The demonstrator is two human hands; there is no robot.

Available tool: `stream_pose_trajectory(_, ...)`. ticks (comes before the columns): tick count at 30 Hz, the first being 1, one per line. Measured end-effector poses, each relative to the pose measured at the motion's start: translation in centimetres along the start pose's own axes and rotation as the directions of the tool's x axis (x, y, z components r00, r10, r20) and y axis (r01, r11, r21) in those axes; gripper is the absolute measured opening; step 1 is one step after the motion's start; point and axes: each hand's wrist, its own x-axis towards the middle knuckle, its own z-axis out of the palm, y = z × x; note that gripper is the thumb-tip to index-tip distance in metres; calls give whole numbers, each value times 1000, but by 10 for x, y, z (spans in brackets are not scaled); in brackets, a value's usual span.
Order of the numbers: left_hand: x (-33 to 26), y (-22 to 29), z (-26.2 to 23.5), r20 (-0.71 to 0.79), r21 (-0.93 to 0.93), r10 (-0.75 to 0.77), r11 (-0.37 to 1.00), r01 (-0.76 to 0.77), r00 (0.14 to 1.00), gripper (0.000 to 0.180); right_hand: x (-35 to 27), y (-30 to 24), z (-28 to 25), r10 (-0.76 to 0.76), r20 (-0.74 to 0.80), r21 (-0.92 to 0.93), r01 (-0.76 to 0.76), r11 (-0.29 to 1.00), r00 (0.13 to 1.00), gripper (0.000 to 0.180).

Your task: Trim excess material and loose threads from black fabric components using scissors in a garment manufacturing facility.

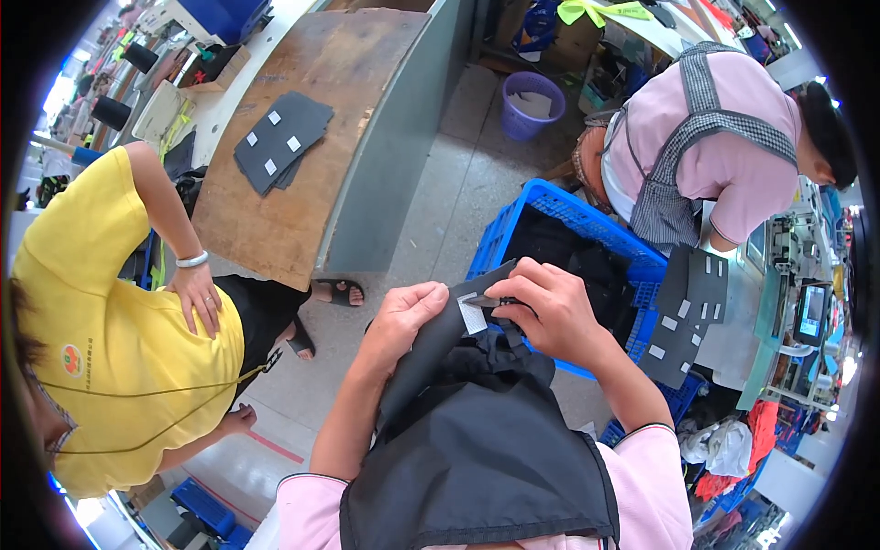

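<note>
My left hand (404, 316) grips a dark fabric piece (431, 348) by its edge, holding it up in front of my chest. A small white label (472, 316) sits on that piece near the top. My right hand (550, 307) pinches a small pair of metal snips (484, 300) whose tip rests right at the label. More dark cloth lies bunched on my lap under both hands, over a black apron (477, 458).
A blue plastic crate (550, 206) with dark fabric stands just beyond my hands. Labelled dark pieces (687, 312) lie stacked at right beside a person in pink. A person in yellow sits at left by a wooden table (302, 137) with more pieces. A purple bin (530, 103) stands behind.
</note>
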Motion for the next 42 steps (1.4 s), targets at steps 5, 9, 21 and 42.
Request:
stream_pose_trajectory(5, 0, 4, 2, -16, -43, -39, 998, 38, 999, 27, 1, 1, -1, 145, -41, 261, -130, 957, 989, 22)
stream_pose_trajectory(9, -1, 4, 0, -17, -34, -42, 999, 41, 999, 27, 4, 2, -2, 37, 28, 138, -41, 990, 999, 20)
stream_pose_trajectory(21, -2, 5, -3, -20, -92, -50, 995, 48, 999, 25, -8, -9, 12, 134, -92, 152, -119, 981, 987, 25)
stream_pose_trajectory(42, -8, 3, 2, -72, -5, 45, 999, -45, 996, 18, -14, -23, 29, 231, -203, 145, -204, 968, 951, 19)
